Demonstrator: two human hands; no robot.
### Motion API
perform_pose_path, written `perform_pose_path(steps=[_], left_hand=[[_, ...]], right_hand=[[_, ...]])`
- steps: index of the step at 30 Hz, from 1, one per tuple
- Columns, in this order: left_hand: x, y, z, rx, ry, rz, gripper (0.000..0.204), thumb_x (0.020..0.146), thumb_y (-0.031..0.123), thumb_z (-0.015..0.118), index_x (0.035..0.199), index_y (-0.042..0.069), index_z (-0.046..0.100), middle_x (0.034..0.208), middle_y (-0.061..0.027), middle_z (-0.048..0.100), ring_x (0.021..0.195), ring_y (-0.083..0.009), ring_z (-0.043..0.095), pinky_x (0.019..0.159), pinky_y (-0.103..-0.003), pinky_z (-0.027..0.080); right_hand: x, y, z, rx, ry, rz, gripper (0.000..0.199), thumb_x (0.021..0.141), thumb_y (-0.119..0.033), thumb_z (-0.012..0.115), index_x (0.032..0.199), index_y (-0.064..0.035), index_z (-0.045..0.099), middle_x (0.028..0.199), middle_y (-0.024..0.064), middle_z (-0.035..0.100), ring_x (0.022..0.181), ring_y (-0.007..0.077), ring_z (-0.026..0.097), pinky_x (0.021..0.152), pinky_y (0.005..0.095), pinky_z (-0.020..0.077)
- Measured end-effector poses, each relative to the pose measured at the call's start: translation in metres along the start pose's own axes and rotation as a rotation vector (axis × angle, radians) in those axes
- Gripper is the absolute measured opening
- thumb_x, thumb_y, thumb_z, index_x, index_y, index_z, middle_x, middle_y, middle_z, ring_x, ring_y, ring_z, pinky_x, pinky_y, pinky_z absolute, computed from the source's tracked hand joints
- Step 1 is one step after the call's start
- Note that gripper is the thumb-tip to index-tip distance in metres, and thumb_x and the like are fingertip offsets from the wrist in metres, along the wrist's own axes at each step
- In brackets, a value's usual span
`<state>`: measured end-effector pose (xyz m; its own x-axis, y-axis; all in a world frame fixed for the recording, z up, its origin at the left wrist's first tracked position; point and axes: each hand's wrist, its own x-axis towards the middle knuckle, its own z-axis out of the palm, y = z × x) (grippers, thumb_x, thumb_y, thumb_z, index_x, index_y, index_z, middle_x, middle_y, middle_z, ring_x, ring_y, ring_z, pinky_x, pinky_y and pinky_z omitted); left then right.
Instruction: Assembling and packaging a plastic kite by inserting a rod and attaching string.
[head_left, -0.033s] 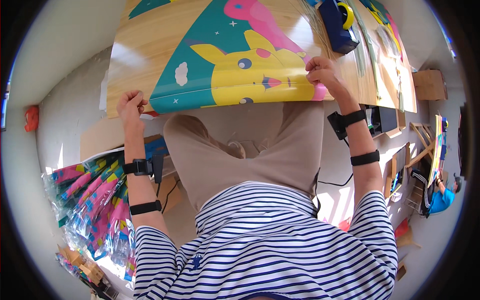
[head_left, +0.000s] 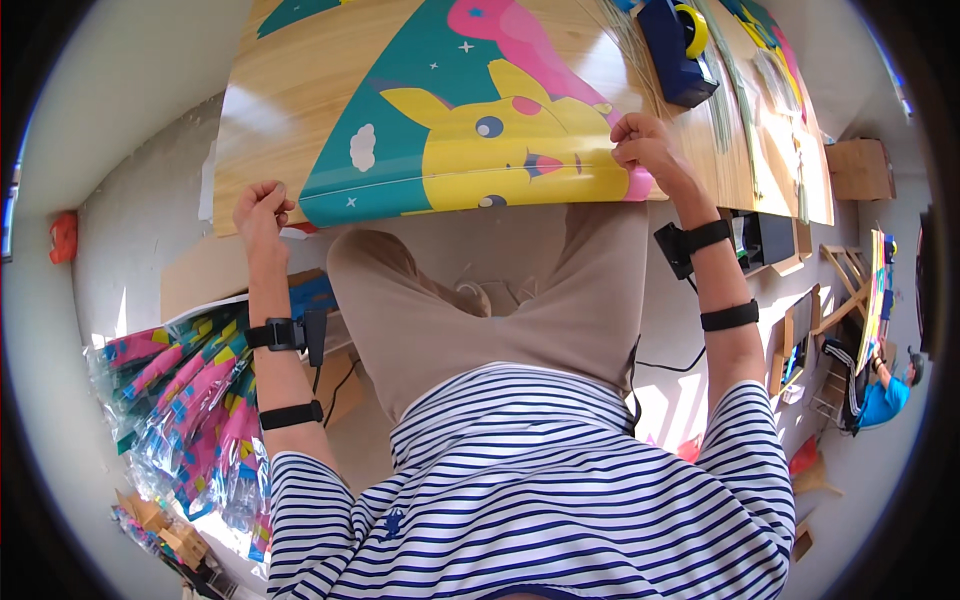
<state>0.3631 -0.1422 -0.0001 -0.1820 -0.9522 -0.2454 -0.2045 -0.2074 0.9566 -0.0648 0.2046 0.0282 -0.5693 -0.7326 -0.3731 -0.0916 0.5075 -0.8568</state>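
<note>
A triangular printed sheet (head_left: 400,165) in green, pink and yellow, with a yellow cartoon figure, lies on the wooden table. A straight crease or seam runs across it close to the near edge. My left hand (head_left: 262,212) is closed, fingertips pinched, just beside the sheet's near left corner. At the sheet's right edge, the fingers of my right hand (head_left: 650,152) are curled together over the pink border. Whatever either pinch holds is too small or hidden to make out.
A blue tape dispenser (head_left: 678,55) with yellow tape stands at the back right. Thin rods (head_left: 742,120) lie on the table's right side. Bagged colourful bundles (head_left: 190,400) are at lower left. Far right, a person in a blue top (head_left: 884,400) works at another table.
</note>
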Motion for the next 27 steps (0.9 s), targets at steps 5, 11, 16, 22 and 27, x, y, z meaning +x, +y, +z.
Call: perform_pose_path(steps=[5, 11, 16, 22, 27], left_hand=[[0.001, 0.000, -0.001, 0.018, -0.028, 0.040, 0.009, 0.086, 0.004, 0.070, 0.094, 0.003, 0.065, 0.078, -0.0019, 0.064, 0.062, -0.0093, 0.058, 0.052, -0.022, 0.040], [0.004, -0.005, -0.008, 0.022, 0.023, 0.020, 0.011, 0.086, 0.003, 0.071, 0.095, 0.002, 0.066, 0.077, -0.0022, 0.064, 0.061, -0.0092, 0.057, 0.051, -0.022, 0.040], [-0.001, 0.000, -0.010, 0.040, 0.019, 0.004, 0.010, 0.086, 0.003, 0.070, 0.095, 0.001, 0.066, 0.078, -0.0028, 0.064, 0.062, -0.0104, 0.059, 0.051, -0.022, 0.040], [-0.008, 0.015, -0.005, -0.012, 0.032, -0.007, 0.011, 0.086, 0.002, 0.069, 0.096, 0.000, 0.065, 0.082, -0.0047, 0.065, 0.066, -0.0132, 0.064, 0.051, -0.022, 0.041], [-0.013, 0.023, -0.003, -0.045, 0.005, -0.005, 0.010, 0.087, 0.002, 0.068, 0.096, 0.001, 0.063, 0.084, -0.0054, 0.065, 0.068, -0.0147, 0.067, 0.053, -0.022, 0.043]], right_hand=[[0.002, -0.002, 0.006, -0.049, 0.073, -0.002, 0.018, 0.070, 0.006, 0.065, 0.087, 0.0022, 0.060, 0.072, 0.0045, 0.058, 0.060, 0.0124, 0.056, 0.052, 0.0273, 0.0427], [0.005, -0.003, 0.014, -0.104, 0.059, -0.023, 0.019, 0.071, 0.006, 0.065, 0.087, 0.0006, 0.058, 0.068, 0.0031, 0.056, 0.058, 0.0112, 0.054, 0.051, 0.0255, 0.0407], [0.004, -0.009, 0.018, -0.168, 0.064, -0.007, 0.019, 0.071, 0.006, 0.064, 0.087, -0.0005, 0.058, 0.070, 0.0020, 0.056, 0.058, 0.0100, 0.052, 0.051, 0.0247, 0.0399], [0.004, -0.010, 0.012, -0.049, 0.048, -0.034, 0.017, 0.074, 0.005, 0.064, 0.088, -0.0013, 0.058, 0.068, 0.0015, 0.056, 0.058, 0.0099, 0.053, 0.052, 0.0246, 0.0398], [-0.004, -0.017, 0.009, -0.038, 0.073, -0.027, 0.016, 0.074, 0.007, 0.064, 0.088, -0.0001, 0.058, 0.067, 0.0019, 0.055, 0.058, 0.0098, 0.052, 0.052, 0.0245, 0.0390]])
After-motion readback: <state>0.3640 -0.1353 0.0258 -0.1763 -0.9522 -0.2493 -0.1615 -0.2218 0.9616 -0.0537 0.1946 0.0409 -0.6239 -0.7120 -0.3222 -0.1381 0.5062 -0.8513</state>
